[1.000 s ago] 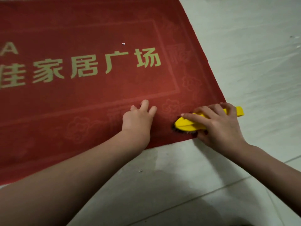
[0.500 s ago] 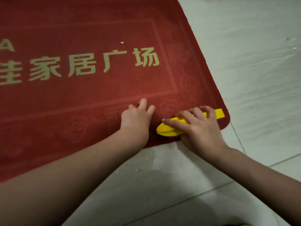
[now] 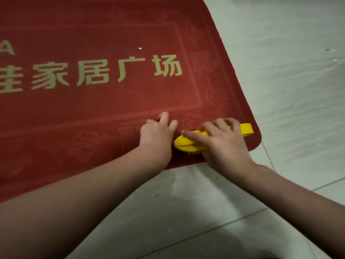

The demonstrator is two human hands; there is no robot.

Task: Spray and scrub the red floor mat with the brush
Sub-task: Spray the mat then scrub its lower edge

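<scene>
The red floor mat [image 3: 93,113] lies flat on the pale tiled floor [image 3: 280,75], with 1 row of gold lettering [image 3: 112,71] across its middle. 1 small white fleck [image 3: 139,48] rests on the mat above the lettering.

The yellow brush [image 3: 186,143] sits on the mat's near right corner, close to the near edge. Its handle end points toward the mat's right edge. The bristles are mostly hidden under the body and appear to touch the mat.

The right hand [image 3: 224,144] grasps the brush from above, fingers curled over its back, index finger laid along the body.

The left hand [image 3: 156,133] holds nothing. It presses on the mat just beside the brush head, fingers spread.

A darker damp patch [image 3: 186,200] marks the floor near the mat's near edge.
</scene>
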